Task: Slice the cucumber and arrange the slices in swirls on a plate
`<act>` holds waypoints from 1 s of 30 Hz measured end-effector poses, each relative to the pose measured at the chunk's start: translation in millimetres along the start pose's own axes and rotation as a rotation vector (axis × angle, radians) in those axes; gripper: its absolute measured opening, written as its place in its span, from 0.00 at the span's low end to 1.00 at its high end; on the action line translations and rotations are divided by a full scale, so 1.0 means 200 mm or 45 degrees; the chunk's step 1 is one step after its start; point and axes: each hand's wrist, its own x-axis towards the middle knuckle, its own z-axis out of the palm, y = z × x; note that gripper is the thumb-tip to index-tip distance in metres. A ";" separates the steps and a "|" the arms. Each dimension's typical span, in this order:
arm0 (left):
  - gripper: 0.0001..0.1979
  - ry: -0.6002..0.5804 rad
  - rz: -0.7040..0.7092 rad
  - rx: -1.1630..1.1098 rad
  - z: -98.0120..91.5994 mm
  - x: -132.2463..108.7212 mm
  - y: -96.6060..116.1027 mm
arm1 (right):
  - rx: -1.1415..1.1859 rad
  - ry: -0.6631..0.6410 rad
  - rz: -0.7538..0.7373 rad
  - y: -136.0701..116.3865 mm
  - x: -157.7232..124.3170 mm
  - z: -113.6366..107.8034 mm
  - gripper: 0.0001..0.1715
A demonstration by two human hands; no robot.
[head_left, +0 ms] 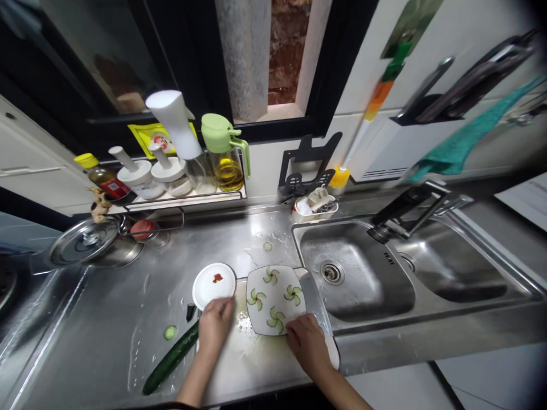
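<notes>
A square white plate [270, 296] lies on the cutting board [239, 364], with several pinwheels of green cucumber slices on it, some with red centres. My right hand [308, 344] is at the plate's lower right edge, fingers curled; what it holds, if anything, is hidden. My left hand [216, 324] is closed at the lower edge of a small round white plate [206, 289], which bears a few red bits. Whether something is between its fingers is too small to tell. Beside that hand lies a long cucumber [168, 364], with a cut end piece [190, 311] and a slice [170, 332] near it.
A double sink [354, 273] with a black faucet [401, 210] is at the right. Behind the counter stand a rack of seasoning jars [171, 176] and an oil jug [226, 165]. A lidded pot [92, 245] is at the left, a sponge holder [315, 208] behind the sink.
</notes>
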 end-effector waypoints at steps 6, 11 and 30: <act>0.10 -0.208 0.297 -0.191 0.19 -0.16 0.23 | -0.028 0.024 0.011 0.03 0.00 0.01 0.10; 0.10 -0.327 0.393 -0.154 0.29 -0.19 0.32 | -0.045 0.038 -0.007 0.04 0.00 0.03 0.12; 0.11 -0.245 0.497 -0.032 0.37 -0.22 0.31 | -0.093 0.038 -0.049 0.03 0.04 0.14 0.12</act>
